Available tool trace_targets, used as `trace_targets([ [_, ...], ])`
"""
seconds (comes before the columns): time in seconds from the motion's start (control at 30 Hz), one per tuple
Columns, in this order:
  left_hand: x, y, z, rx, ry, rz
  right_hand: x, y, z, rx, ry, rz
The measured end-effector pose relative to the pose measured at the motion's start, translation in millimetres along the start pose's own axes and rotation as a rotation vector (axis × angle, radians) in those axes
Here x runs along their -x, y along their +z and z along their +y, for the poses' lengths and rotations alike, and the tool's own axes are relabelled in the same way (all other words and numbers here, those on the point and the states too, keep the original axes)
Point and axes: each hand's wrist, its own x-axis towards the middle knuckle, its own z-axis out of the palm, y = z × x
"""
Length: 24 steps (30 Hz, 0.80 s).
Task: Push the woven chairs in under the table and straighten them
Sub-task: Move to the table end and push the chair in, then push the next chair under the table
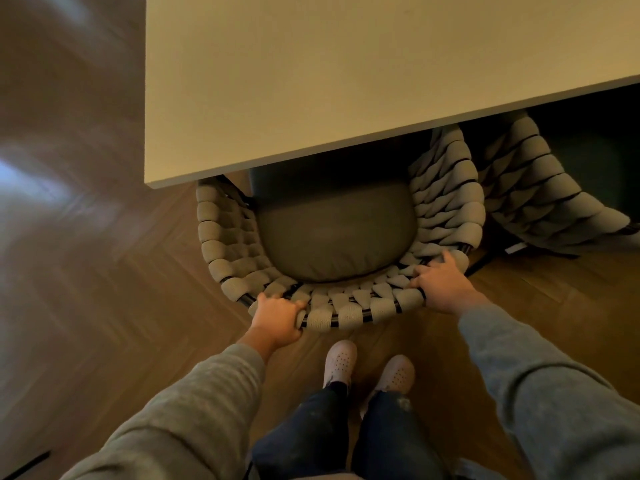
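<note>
We find the near woven chair point(221, 244) at the centre of the frame, its front tucked beneath the pale counter point(346, 81) that fills the upper part. Most of the seat cushion point(336, 237) and the whole curved back are exposed below the counter's edge, so we judge this chair only partly pushed in. The left hand point(277, 318) grips the back rim at lower centre, fingers curled over the woven band. The right hand point(441, 285) holds the same rim further right, fingers hooked over the top of the weave. Both hands therefore have firm hold of the chair back, well placed for a forward push. The second woven chair point(540, 188) stands at the upper right, close beside the first; we cannot tell whether the two touch. Its front is also under the counter, and its back appears turned at an angle to the edge. In our judgement the remaining work is to seat the near chair fully, square it, then straighten its neighbour.
</note>
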Motion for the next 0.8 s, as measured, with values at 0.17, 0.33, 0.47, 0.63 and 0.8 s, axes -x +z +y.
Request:
trace_targets([
  [0.17, -7.0, -10.0, -2.6, -0.022, 0.011, -0.061, -7.0, -0.3, 4.4, 0.023, -0.037, 0.009],
  [0.33, -12.2, -25.2, 9.0, 0.127, 0.020, -0.271, -13.2, 6.7, 11.1, -0.085, -0.107, 0.045],
  [0.47, -26.8, -64.5, 76.0, 0.416, 0.125, -0.071, -3.4, 5.7, 32.1, -0.372, -0.183, 0.111],
  [0.63, -70.2, -125.6, 189.3, 0.336, 0.250, 0.309, 43.2, 41.1, 140.5, -0.687, -0.014, 0.332],
  [0.8, -102.8, -171.1, 314.4, 0.267, 0.253, 0.470, 98.7, 97.7, 294.8, -0.655, 0.126, 0.360],
])
